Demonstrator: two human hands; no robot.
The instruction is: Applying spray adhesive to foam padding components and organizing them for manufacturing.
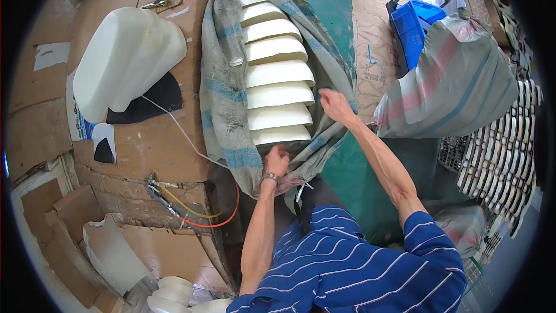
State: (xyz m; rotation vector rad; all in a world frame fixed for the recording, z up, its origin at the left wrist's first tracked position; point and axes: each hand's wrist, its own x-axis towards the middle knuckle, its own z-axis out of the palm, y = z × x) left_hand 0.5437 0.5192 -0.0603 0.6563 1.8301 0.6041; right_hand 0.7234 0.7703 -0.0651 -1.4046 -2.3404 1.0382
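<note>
A large grey woven sack [223, 90] with blue stripes lies open in front of me. Inside it stands a row of several cream-white, curved foam-like pieces [280, 73], lined up one behind another. My left hand [277, 160] is at the sack's near end, just below the closest piece. Its fingers are curled at the sack's cloth, and their tips are partly hidden. On the right side of the row, my right hand [335, 104] is closed at the sack's side wall, fingers pointing toward the pieces.
To the left, a stack of cream pieces [127, 61] stands on cardboard [156, 145] beside black sheet material [156, 101]. A hose with a metal nozzle [162, 197] hangs at its edge. Rightward are a full striped sack [449, 84], a blue crate [412, 29] and piled dark-edged pieces [501, 156].
</note>
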